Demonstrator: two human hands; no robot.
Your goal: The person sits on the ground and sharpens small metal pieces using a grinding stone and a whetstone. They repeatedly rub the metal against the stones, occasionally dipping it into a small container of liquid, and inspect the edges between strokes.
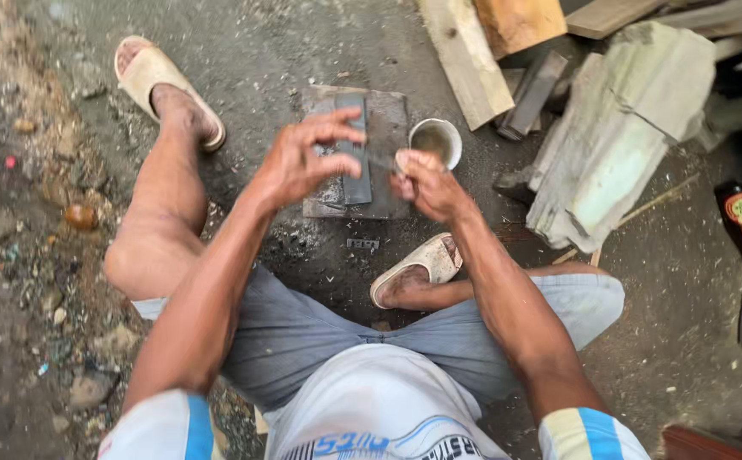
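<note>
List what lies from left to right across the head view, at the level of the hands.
Sandalled foot → left hand → dark sharpening stone on its board → right hand → small cup → pale weathered plank → dark bottle.

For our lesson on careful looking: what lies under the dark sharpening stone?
The sharpening stone lies on a flat grey slab set on the ground. The left hand hovers over its left side, covering part of the slab. What is beneath the slab cannot be seen.
</note>
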